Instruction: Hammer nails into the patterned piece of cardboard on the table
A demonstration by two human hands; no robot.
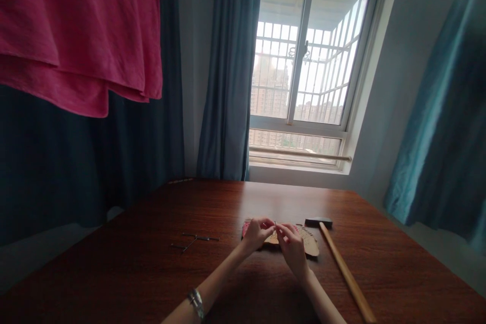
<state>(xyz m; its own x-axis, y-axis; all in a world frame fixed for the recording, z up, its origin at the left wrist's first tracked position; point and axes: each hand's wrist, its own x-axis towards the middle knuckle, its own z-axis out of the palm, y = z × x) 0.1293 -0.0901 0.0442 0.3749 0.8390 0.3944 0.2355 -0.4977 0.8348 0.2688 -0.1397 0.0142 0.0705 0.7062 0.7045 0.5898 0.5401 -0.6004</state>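
Above the middle of the table, my left hand and my right hand meet with their fingertips pinched together. A thin dark nail sticks up between the fingertips of both hands. Beneath them lies a flat tan piece with a row of dark marks along its far edge and pink parts at its left. My hands cover much of it, so its kind is unclear. Several dark nails lie on the table left of my hands.
A hammer with a long wooden handle lies to the right on the brown wooden table. A pink cloth hangs at upper left, before blue curtains. Beyond the table's far edge is a window.
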